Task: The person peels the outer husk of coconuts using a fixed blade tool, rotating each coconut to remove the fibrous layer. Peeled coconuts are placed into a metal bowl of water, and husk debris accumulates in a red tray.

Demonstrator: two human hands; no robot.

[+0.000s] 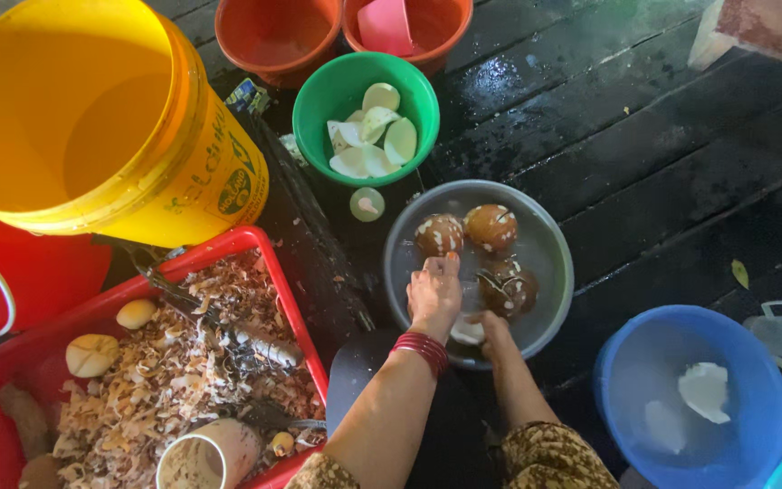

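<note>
While hands work grey basin [549, 240], dark wet plank floor [644, 127] underneath.

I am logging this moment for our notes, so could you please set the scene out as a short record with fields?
Left hand: in the grey basin, over the water
Right hand: low in the basin, beside a brown husked fruit
Basin contents: three brown fruits, water
Green bowl: pale peeled pieces
Red tray: shavings
Blue bucket: white pieces in water
</note>
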